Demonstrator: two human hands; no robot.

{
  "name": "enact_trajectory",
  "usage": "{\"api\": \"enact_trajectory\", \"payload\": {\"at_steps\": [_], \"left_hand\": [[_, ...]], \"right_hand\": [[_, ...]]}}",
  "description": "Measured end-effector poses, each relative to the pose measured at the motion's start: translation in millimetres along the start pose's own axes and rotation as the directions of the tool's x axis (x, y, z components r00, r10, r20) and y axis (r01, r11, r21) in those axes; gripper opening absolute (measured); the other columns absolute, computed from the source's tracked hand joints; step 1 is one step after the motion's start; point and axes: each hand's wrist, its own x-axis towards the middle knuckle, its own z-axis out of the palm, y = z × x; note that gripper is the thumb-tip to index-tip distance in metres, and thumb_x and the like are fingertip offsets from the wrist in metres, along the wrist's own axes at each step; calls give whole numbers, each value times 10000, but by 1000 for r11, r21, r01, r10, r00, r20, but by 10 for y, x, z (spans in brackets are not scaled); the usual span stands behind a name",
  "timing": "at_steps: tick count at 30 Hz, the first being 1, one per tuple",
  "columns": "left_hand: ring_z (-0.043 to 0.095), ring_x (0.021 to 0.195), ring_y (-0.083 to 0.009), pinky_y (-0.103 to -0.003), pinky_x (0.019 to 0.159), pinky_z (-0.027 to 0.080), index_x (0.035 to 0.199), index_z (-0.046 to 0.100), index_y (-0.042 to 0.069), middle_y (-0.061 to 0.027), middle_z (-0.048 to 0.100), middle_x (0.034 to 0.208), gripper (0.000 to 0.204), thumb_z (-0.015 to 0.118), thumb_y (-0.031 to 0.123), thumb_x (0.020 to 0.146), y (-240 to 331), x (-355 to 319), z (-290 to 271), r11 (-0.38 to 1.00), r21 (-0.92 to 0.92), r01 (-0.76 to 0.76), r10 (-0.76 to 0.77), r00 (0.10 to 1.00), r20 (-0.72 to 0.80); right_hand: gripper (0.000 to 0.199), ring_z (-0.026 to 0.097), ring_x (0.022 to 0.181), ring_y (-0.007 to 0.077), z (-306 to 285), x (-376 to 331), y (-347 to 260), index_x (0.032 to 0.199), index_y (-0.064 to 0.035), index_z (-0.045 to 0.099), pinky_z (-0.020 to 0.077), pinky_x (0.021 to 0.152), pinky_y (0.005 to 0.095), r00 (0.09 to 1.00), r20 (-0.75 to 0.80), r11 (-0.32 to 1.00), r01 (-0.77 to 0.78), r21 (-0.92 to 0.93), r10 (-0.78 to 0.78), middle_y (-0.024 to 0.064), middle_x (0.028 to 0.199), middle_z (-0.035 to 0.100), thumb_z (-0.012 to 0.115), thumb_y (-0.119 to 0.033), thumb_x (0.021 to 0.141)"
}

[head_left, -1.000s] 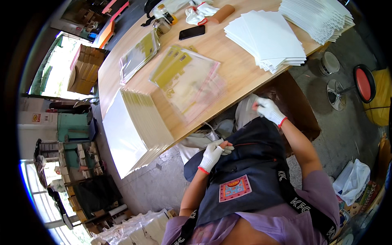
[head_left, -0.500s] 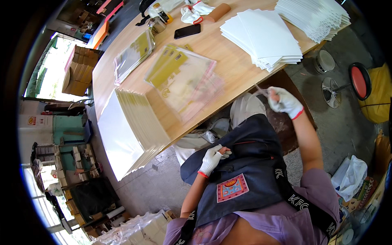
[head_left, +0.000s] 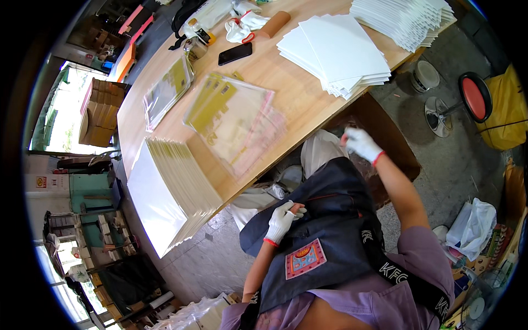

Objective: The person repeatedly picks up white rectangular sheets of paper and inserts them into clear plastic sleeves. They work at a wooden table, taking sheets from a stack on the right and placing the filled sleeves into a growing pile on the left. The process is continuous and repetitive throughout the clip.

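Observation:
My right hand (head_left: 363, 146), in a white glove with a red cuff and bare fingertips, is held over a brown cardboard box (head_left: 391, 127) beside the table's front edge. Its fingers reach leftward, slightly blurred, and I see nothing between them. Low against the dark apron (head_left: 335, 220), my left hand (head_left: 281, 222) rests with fingers curled in and nothing visible in them; it wears the same kind of glove. Clear plastic sleeves with gold print (head_left: 234, 118) lie fanned on the table. To their left leans a thick stack of white boards in clear sleeves (head_left: 159, 192).
Farther back on the wooden table (head_left: 269, 66) are another sleeve stack (head_left: 170, 91), a black phone (head_left: 235, 53), a bottle (head_left: 202, 33) and spare gloves (head_left: 240, 32). White board stacks (head_left: 344, 52) occupy the right end. A stool with a red seat (head_left: 475, 97) stands on the floor.
My right hand has moved slightly left and down over the box; the thin clear strip in its fingers no longer shows. The view has shifted a little. My left hand stays on the apron.

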Motion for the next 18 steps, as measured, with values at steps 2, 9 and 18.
{"api": "enact_trajectory", "payload": {"at_steps": [2, 9, 18], "left_hand": [[617, 804, -124, -237, 721, 488, 1030, 594, -33, -90, 652, 920, 375, 467, 311, 950, -32, -14, -15, 999, -11, -32, 32, 999, -26], [597, 774, -103, -235, 716, 485, 1035, 597, -26, -74, 648, 920, 367, 469, 307, 949, -32, 7, 38, 1000, -2, -11, 11, 1000, -15], [603, 781, -105, -230, 718, 483, 1046, 594, -24, -84, 652, 937, 360, 475, 300, 943, 72, 99, 39, 998, 51, -41, 38, 998, 59]], "right_hand": [[81, 547, 644, 130, -409, -40, -141, 838, -53, 578, 472, 587, 257, 997, 57, 812, -79, 579, 57, 32, 710, 558, 498, -54, 853], [238, 628, 864, 236, -595, -796, 782, 994, -100, 641, 493, 764, 365, 829, 275, 873, -471, -127, 487, 97, 922, 654, 532, -241, 837], [151, 612, 570, 221, -633, -110, -396, 822, -31, 613, 464, 540, 335, 899, -316, 946, -243, 216, 303, 97, 679, 634, 577, -177, 816]]}}
